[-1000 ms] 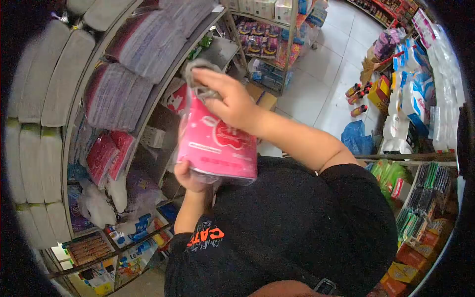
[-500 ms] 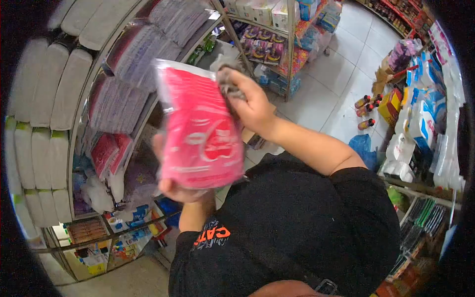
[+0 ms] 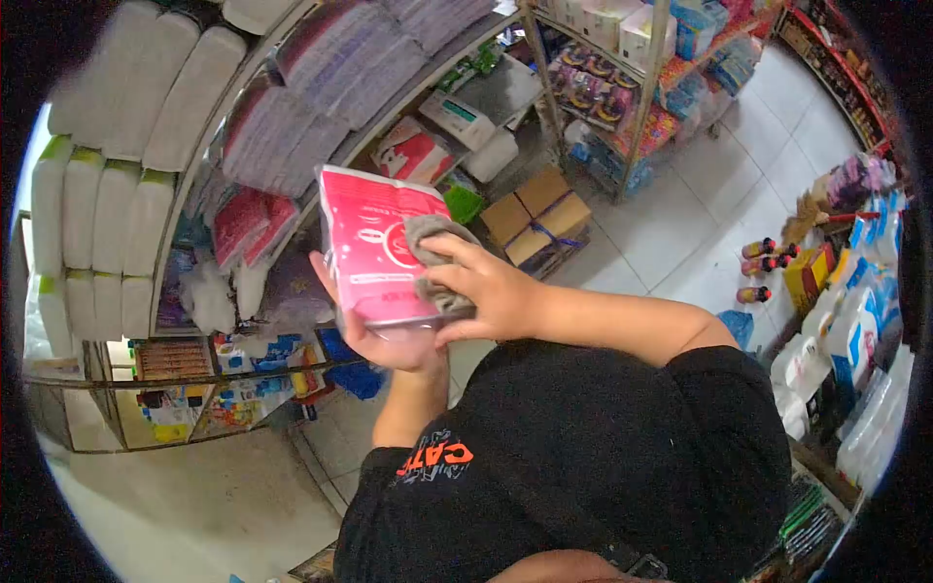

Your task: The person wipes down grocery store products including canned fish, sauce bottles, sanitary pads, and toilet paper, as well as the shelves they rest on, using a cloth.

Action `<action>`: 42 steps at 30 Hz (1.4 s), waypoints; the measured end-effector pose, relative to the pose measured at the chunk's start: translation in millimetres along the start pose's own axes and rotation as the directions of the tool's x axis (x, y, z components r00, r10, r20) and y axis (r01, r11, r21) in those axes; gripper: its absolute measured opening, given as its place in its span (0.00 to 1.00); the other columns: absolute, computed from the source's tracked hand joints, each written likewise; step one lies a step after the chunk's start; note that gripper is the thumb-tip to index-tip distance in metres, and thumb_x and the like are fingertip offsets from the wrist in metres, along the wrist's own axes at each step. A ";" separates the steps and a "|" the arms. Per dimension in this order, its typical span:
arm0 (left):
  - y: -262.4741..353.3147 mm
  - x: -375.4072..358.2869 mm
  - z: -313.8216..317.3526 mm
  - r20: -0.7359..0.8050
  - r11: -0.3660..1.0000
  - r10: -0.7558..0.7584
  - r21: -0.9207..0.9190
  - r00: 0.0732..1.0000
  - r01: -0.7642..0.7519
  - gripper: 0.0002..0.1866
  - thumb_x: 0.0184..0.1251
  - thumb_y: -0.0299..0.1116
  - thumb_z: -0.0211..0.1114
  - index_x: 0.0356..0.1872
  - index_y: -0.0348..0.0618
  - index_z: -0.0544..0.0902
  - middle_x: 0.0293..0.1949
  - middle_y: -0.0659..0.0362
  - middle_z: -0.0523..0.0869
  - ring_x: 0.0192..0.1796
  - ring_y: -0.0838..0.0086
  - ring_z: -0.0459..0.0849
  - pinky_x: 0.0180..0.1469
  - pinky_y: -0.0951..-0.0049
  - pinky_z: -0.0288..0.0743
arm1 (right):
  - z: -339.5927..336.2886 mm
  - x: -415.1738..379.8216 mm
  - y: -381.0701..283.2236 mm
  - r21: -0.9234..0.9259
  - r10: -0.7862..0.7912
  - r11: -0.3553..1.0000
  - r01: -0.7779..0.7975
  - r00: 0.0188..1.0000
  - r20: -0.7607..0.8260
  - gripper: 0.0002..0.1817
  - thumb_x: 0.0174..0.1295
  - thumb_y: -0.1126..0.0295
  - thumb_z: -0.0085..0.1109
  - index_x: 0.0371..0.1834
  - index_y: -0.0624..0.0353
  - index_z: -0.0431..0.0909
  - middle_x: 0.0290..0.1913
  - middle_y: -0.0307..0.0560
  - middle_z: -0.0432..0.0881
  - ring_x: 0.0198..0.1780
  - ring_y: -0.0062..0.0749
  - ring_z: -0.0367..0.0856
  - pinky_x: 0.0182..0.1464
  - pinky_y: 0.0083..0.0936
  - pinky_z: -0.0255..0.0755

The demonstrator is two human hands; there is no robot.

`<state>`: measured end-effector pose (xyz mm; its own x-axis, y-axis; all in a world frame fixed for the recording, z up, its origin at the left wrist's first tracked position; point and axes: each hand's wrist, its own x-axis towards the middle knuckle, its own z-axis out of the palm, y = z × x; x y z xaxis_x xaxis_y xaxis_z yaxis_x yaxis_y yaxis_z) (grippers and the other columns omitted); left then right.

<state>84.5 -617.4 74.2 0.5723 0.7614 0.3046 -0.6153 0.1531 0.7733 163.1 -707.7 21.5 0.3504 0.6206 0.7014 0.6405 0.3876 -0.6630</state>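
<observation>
A pink plastic packet with white print is held up in front of my chest. My left hand supports it from below and behind, with the thumb along its lower edge. A crumpled grey cloth is in my right hand, pressed against the packet's right side and front. The fingers of that hand are bent over the cloth, which covers part of the print.
Shelves at left hold white wrapped packs and stacked purplish packs. Beyond my hands lies a cardboard box tied with cord. Bottles stand on the tiled floor near a yellow box. A glass display case is lower left.
The cloth has moved from the packet's upper right edge down onto its front. The packet is now less blurred and its printed side has turned. My view has shifted, showing the cardboard box.
</observation>
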 end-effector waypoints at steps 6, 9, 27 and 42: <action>-12.2 -18.2 -3.2 0.273 0.981 0.159 0.069 0.949 -0.184 0.51 0.51 0.72 0.40 0.68 0.45 0.42 0.67 0.47 0.48 0.67 0.53 0.53 0.65 0.50 0.49 | -22.4 -10.4 11.8 0.133 0.027 0.990 -0.037 0.997 0.076 0.35 0.34 0.65 0.71 0.51 0.58 0.69 0.55 0.57 0.68 0.58 0.48 0.67 0.59 0.35 0.61; -17.0 0.0 -1.3 0.453 0.961 0.241 0.015 0.858 -0.277 0.53 0.49 0.72 0.49 0.67 0.41 0.46 0.67 0.48 0.51 0.69 0.58 0.50 0.67 0.52 0.43 | -31.5 -23.2 25.0 0.513 0.504 0.762 -0.395 0.859 -0.087 0.33 0.37 0.68 0.68 0.51 0.65 0.70 0.47 0.48 0.76 0.52 0.29 0.71 0.55 0.28 0.64; -55.8 1.3 -39.0 0.288 0.767 -0.636 0.136 0.716 0.627 0.27 0.54 0.31 0.60 0.55 0.31 0.66 0.50 0.53 0.75 0.52 0.66 0.74 0.56 0.67 0.67 | -122.0 -16.3 12.2 0.112 0.189 0.981 -0.156 0.882 -0.432 0.25 0.58 0.72 0.53 0.58 0.62 0.61 0.54 0.44 0.70 0.55 0.30 0.69 0.55 0.23 0.64; -61.7 -22.5 -49.3 0.281 0.789 -0.614 0.208 0.737 0.578 0.24 0.66 0.40 0.53 0.58 0.35 0.66 0.54 0.57 0.72 0.55 0.70 0.71 0.58 0.69 0.62 | -50.6 -20.4 66.1 -0.214 0.441 0.826 -0.522 0.834 -0.330 0.26 0.51 0.75 0.47 0.57 0.69 0.64 0.59 0.61 0.65 0.63 0.47 0.61 0.65 0.31 0.51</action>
<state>82.9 -613.0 -7.8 0.9523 0.2902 -0.0938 -0.0422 0.4301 0.9018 232.9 -729.3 -23.3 0.8006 0.4642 0.3789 0.4925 -0.1494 -0.8574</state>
